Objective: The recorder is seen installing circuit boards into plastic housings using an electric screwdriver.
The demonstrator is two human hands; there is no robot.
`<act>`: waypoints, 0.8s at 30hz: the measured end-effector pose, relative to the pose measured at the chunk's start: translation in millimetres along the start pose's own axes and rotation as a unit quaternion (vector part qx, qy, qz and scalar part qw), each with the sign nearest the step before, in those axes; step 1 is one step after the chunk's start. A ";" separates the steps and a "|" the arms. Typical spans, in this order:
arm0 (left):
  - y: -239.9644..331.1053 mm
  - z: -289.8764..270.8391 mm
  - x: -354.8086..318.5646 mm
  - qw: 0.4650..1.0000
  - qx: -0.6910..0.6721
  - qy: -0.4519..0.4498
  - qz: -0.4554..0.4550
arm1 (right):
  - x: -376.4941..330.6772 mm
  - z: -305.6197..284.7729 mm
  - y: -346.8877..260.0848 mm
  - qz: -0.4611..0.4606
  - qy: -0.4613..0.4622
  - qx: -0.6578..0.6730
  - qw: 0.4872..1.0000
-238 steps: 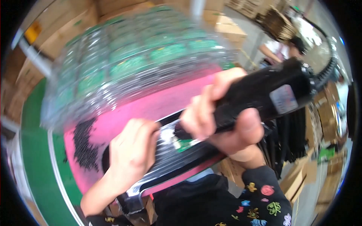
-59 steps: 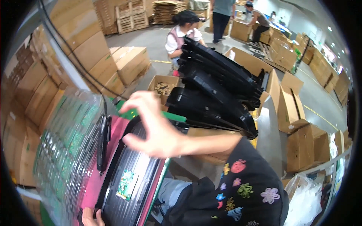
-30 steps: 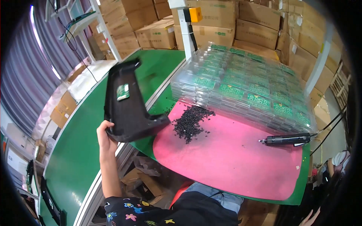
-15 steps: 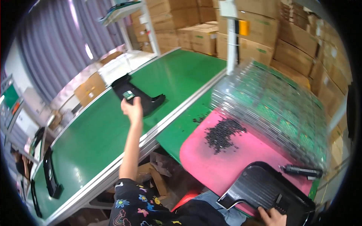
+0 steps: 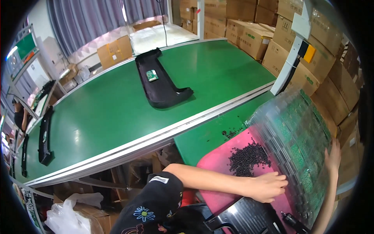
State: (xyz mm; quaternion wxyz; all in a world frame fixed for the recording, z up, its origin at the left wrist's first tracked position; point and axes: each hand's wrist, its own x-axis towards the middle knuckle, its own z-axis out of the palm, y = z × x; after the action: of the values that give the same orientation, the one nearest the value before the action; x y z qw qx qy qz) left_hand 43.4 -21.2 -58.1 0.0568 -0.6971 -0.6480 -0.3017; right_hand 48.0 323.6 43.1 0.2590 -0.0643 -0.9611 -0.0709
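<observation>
A stack of clear plastic trays [image 5: 288, 136] with green circuit boards inside stands at my right. My left hand [image 5: 269, 187] is over the pink mat [image 5: 212, 167], fingers loosely bent and apart, their tips close to the stack's near edge. Whether they touch it I cannot tell. At the stack's right side is my right hand [image 5: 333, 156], fingers stretched along the outer edge. A black plastic housing [image 5: 247, 216] lies in front of me, partly below my left forearm. Beside it is a black electric screwdriver [image 5: 294, 223]. Many small black screws [image 5: 249, 158] lie heaped on the mat.
Across the metal rail, a black housing [image 5: 161, 91] holding a small green circuit board [image 5: 152, 75] lies on the green conveyor belt [image 5: 97, 117]. Further black housings [image 5: 46, 136] are at the left. A white post [image 5: 290, 64] and stacked cartons [image 5: 245, 39] stand behind.
My left hand has left the circuit board in the belt's housing and come back over the mat. My right hand has moved off the near housing to the tray stack. The view has turned.
</observation>
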 end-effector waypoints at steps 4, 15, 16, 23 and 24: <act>-25.8 8.8 -11.6 0.992 -0.122 -0.003 0.011 | 58.9 68.3 66.4 0.180 -0.114 -0.066 0.975; -55.6 -47.5 -18.9 0.991 -0.079 -0.099 -0.044 | 151.1 160.5 42.9 0.176 -0.083 -0.015 0.981; -55.1 -48.7 -14.5 0.989 -0.089 -0.103 -0.048 | 148.2 155.0 49.9 0.194 -0.080 -0.025 0.977; -50.5 -56.5 -2.6 0.986 -0.149 -0.070 -0.035 | 140.7 146.9 40.2 0.127 -0.015 -0.187 0.974; -57.1 -60.4 -7.9 0.987 -0.139 -0.076 -0.042 | 150.0 140.6 16.4 0.116 0.060 -0.192 0.973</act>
State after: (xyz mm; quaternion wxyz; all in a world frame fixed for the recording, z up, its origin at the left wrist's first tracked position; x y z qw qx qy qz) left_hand -31.0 -47.7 -30.8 -0.1027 -0.6915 -0.6308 -0.3367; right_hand -146.6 376.5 0.5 0.3057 -0.2199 -0.8981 -0.2272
